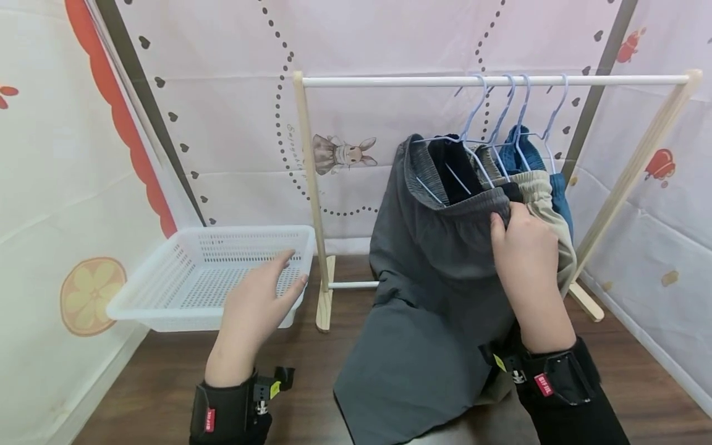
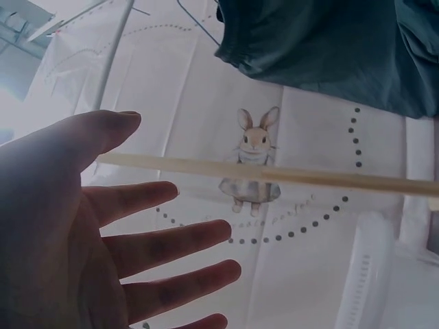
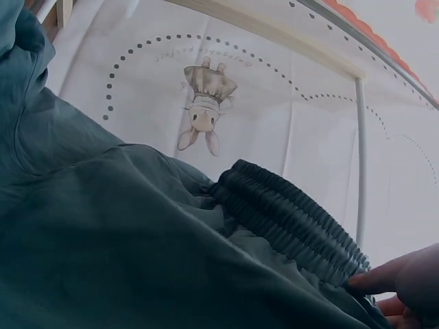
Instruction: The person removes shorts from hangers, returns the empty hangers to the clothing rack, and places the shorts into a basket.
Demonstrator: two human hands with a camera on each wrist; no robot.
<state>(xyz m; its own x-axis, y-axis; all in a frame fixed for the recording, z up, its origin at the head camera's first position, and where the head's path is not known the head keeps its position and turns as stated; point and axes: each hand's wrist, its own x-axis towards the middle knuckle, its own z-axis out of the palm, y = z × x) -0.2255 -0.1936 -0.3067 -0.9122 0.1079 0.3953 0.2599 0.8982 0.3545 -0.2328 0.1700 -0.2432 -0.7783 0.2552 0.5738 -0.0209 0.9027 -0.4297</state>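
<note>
Grey elastic-waist shorts [image 1: 423, 334] hang on a light-blue hanger [image 1: 473, 123] from the white rail [image 1: 384, 81], the hanger's lower part inside the waistband. My right hand [image 1: 525, 247] pinches the right end of that waistband, thumb in front; the right wrist view shows the gathered waistband [image 3: 288, 212] with fingertips at its end. Over the white basket's right side, as the head view sees it, my left hand [image 1: 258, 296] is held with fingers spread and nothing in it. The left wrist view shows that palm [image 2: 55, 226] and its separate fingers.
Beige shorts [image 1: 536, 191], a black garment [image 1: 453, 167] and a blue garment [image 1: 559, 191] hang on the rail behind. The white plastic basket [image 1: 161, 315] stands left of the rack's wooden post [image 1: 313, 185]. Printed curtains surround the wooden floor.
</note>
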